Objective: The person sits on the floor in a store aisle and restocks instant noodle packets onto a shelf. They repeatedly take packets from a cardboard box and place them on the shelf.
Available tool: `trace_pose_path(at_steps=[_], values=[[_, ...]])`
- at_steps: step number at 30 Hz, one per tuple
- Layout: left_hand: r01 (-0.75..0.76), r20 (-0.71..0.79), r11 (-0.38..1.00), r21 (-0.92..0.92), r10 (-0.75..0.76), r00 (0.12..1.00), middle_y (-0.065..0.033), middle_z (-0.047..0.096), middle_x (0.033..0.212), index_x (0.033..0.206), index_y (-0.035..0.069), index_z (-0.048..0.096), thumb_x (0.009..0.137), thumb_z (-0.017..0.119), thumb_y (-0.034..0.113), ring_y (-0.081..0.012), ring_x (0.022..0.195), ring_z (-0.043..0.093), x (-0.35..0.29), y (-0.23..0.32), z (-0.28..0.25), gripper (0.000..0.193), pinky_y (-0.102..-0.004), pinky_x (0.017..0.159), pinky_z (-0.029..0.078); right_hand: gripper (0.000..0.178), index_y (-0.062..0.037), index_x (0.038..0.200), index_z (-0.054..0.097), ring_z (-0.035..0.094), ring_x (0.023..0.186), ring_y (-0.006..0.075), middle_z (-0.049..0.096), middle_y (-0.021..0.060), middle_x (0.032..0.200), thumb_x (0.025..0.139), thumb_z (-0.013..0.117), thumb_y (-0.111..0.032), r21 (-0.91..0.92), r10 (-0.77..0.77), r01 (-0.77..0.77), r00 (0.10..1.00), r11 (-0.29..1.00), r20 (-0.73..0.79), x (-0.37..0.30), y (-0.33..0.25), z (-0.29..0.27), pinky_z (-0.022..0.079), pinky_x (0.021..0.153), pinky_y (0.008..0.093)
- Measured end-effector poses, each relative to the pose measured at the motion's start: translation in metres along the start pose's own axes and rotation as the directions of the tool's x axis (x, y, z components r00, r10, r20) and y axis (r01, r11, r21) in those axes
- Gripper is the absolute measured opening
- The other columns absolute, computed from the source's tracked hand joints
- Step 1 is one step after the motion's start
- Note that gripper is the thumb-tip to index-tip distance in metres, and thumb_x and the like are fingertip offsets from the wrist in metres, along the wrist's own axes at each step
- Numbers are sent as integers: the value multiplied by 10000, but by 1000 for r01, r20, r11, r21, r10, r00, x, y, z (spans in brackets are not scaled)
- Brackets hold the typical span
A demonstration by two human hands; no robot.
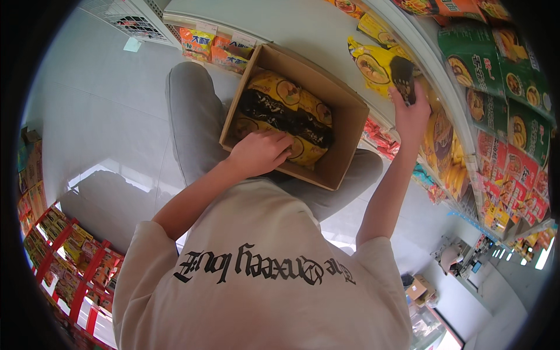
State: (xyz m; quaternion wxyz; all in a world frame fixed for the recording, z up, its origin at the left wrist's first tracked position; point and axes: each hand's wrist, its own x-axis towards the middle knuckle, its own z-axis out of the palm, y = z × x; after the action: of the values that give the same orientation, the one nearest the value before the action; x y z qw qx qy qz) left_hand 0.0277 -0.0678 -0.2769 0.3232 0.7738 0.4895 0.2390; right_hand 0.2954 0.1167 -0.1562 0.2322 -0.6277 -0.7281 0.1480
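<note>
My right hand [412, 108] is closed on the black end of a yellow and black noodle packet [374, 63], held at the shelf on the right. An open cardboard box [344, 146] rests tilted across my lap. Inside it lie several yellow noodle packets [286, 90] with dark bands. My left hand [262, 153] reaches over the near rim of the box. Its fingers are bent together on a near noodle packet [306, 150], and its fingertips are partly hidden.
Green noodle packs [466, 64] and red packs [513, 175] fill the upper shelf at right. Orange and yellow packets [197, 44] stand on a low shelf beyond the box. A red display rack [76, 274] is at lower left. My bent legs [195, 111] flank the box.
</note>
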Motion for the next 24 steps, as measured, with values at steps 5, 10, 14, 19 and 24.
trace_pose_path(at_steps=[5, 10, 14, 19, 24], values=[[50, 5, 999, -8, -50, 999, -99, 646, 916, 1020, 55, 622, 890, 669, 169, -309, 842, 656, 4, 3, -4, 179, -420, 706, 541, 479, -9, 1228, 644, 670, 1023, 357, 709, 191, 1104, 831, 792, -233, -272, -164, 143, 985, 952, -56, 102, 107, 60, 497, 923, 397], [77, -30, 997, -16, -77, 997, -97, 638, 898, 993, 57, 622, 890, 659, 173, -302, 824, 654, 2, 2, -4, 159, -412, 695, 542, 525, -12, 1236, 651, 641, 1084, 384, 689, 226, 1160, 819, 779, -304, -420, -365, 364, 927, 832, 81, 195, 164, 105, 473, 967, 431], [76, -68, 997, -10, -76, 995, -96, 631, 879, 948, 50, 606, 870, 665, 154, -287, 816, 655, 3, -2, 5, 142, -397, 708, 543, 493, -23, 1235, 657, 638, 1092, 399, 685, 228, 1170, 835, 749, -295, -345, -113, 152, 985, 926, 132, 234, 206, 128, 480, 955, 447], [102, -68, 995, 5, -101, 992, -96, 626, 869, 925, 45, 600, 861, 663, 144, -276, 818, 657, 3, -1, 8, 134, -391, 716, 542, 447, -25, 1224, 663, 636, 1093, 415, 685, 225, 1167, 856, 713, -274, -528, -200, 97, 970, 843, -140, 233, 206, 151, 491, 937, 460], [104, -74, 994, 20, -102, 992, -97, 626, 853, 915, 46, 605, 864, 655, 149, -277, 803, 658, 4, 0, 6, 125, -390, 709, 542, 405, -26, 1212, 669, 634, 1095, 430, 684, 222, 1164, 877, 676, -253, -550, -341, 213, 929, 808, -141, 210, 204, 170, 501, 920, 474]])
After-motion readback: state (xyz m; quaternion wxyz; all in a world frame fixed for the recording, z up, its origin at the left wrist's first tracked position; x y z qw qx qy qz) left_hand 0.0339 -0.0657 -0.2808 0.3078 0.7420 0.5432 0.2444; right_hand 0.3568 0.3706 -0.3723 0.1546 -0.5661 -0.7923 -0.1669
